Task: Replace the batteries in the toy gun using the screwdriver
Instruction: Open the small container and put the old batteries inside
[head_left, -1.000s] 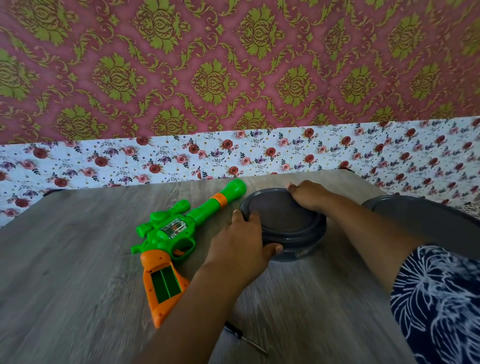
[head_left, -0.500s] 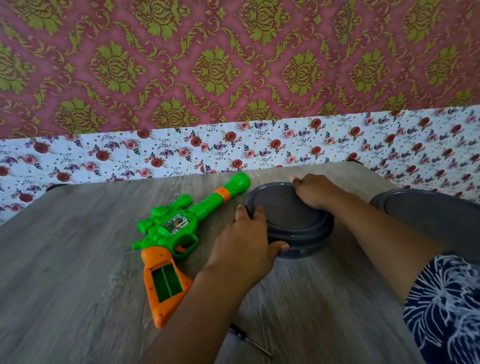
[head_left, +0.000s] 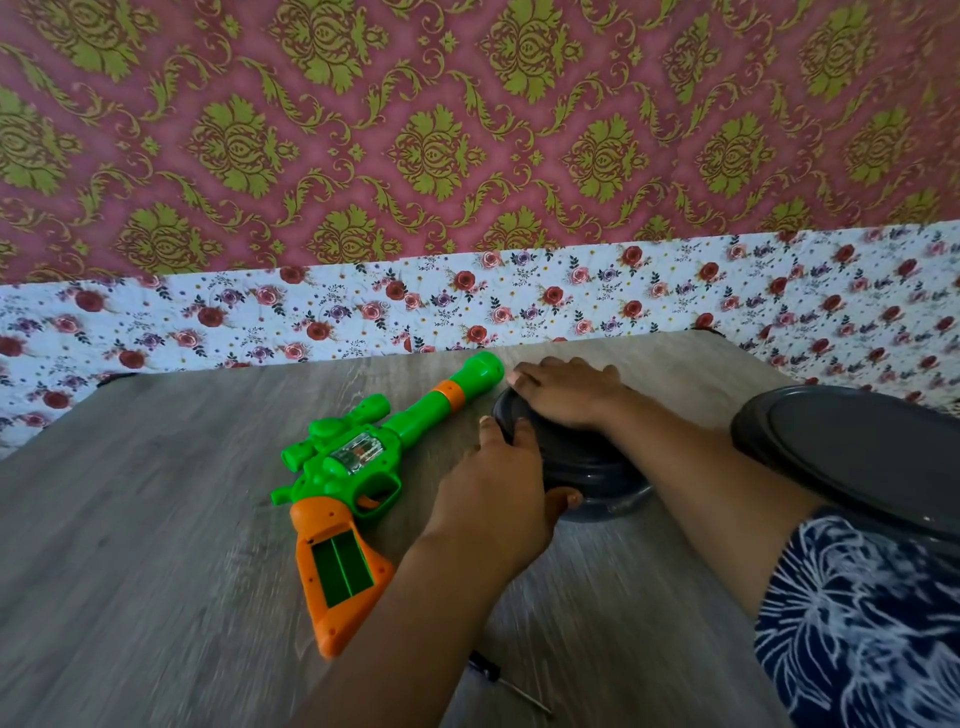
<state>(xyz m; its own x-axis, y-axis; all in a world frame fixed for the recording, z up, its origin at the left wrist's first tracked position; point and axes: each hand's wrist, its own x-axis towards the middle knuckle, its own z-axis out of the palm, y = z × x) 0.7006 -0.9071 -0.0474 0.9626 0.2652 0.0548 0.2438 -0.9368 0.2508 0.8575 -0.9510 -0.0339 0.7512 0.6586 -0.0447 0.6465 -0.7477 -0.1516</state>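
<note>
Head view: both hands close on a dark round container on the grey tabletop. The left hand wraps its near rim, fingers curled over the lid; the right hand presses flat on the far side. Just left of that grip lies the toy gun (battery bay open, facing up). The screwdriver lies nearer, beneath the left forearm.

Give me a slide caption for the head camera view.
Both hands, left hand and right hand, grip a round dark grey lidded container beside the green-and-orange toy gun on the table.
</note>
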